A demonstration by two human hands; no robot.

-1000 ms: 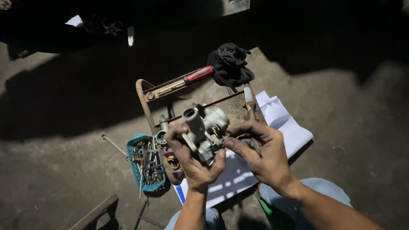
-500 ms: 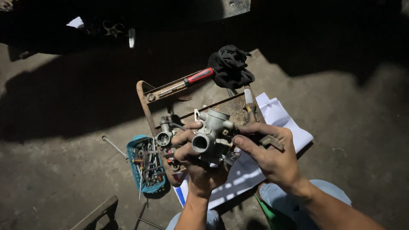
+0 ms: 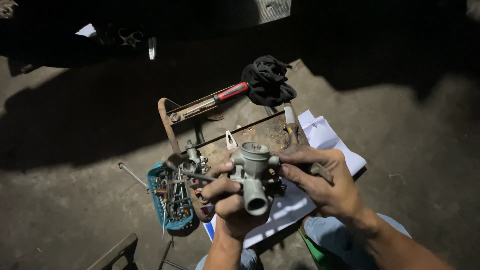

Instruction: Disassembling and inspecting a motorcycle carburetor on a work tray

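The grey carburettor body [image 3: 254,181] sits off any engine, clamped between left hand [image 3: 231,206] and right hand [image 3: 325,182] fingers; screwdriver [image 3: 215,101] lies untouched on the rusty tray [image 3: 165,115]; reassembly apparently remains.

Carburetor [image 3: 255,177]: lower back hidden by left hand [image 3: 231,206] & right hand [image 3: 322,182]. Behind it, tray [image 3: 172,131] floor partly covered. Left of it, blue basket [image 3: 159,186] bits too small to ID. Above it, top area too dark.
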